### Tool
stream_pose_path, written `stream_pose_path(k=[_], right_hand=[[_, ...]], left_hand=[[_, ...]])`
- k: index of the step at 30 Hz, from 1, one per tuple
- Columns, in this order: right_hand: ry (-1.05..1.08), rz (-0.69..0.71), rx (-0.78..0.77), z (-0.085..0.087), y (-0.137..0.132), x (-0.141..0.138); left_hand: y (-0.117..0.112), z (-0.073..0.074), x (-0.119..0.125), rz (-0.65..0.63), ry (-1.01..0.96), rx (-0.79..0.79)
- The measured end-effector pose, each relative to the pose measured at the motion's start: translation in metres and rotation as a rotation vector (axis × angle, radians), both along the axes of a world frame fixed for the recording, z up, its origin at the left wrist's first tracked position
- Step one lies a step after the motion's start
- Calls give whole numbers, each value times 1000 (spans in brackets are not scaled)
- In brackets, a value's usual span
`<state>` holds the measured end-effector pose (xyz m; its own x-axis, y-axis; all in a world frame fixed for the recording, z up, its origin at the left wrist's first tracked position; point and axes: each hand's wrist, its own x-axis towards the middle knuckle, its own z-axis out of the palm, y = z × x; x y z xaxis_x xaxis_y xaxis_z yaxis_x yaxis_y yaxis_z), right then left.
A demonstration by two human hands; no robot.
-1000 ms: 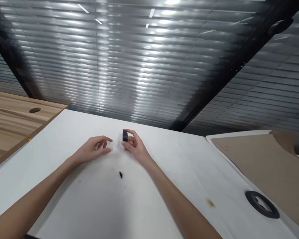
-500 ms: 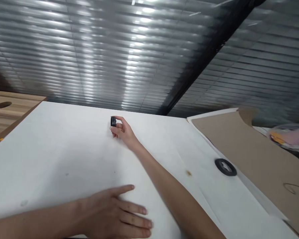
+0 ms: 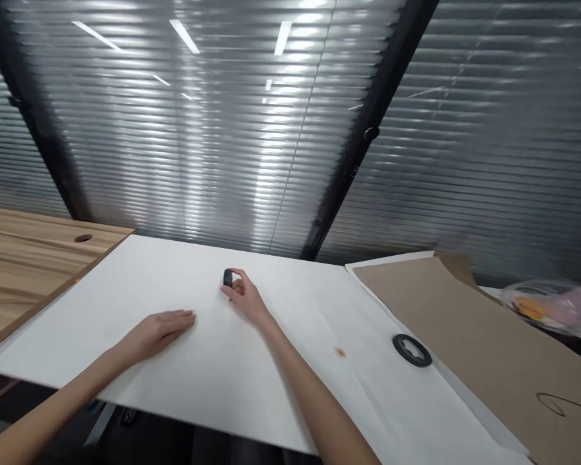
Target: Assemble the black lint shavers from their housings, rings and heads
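Pinching a black piece [image 3: 227, 278], the right hand [image 3: 246, 301] is at the white table [image 3: 223, 387]; the left hand [image 3: 152, 334] has fingers together; whether it grips something, I cannot tell.

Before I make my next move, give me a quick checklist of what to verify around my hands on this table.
1. Right hand gripping the black piece: ok, pinched between thumb and fingers.
2. Left hand holding nothing: cannot tell, its palm is hidden.
3. Hands apart: ok, a gap shows between them.
4. Black ring out of the hands' way: ok, it lies off to the right, beside the brown sheet.
5. White tabletop unmarked: not ok, there is a brown spot left of the ring.
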<state>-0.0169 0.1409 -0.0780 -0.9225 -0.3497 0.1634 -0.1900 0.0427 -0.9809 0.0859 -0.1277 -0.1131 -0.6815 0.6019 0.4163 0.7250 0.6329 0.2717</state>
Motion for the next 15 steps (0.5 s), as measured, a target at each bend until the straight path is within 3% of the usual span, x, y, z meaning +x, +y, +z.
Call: stream_pose_path(k=[3,8,15], right_hand=[[83,-21,178,-6,33,23],[166,-147,409,-13,77,47],[321,-211,626,-17,78,48]], left_hand=[[5,-2,4,171,-83,173],[5,-5,-3,327,-127,318],[2,2,-12,375,-141,447]])
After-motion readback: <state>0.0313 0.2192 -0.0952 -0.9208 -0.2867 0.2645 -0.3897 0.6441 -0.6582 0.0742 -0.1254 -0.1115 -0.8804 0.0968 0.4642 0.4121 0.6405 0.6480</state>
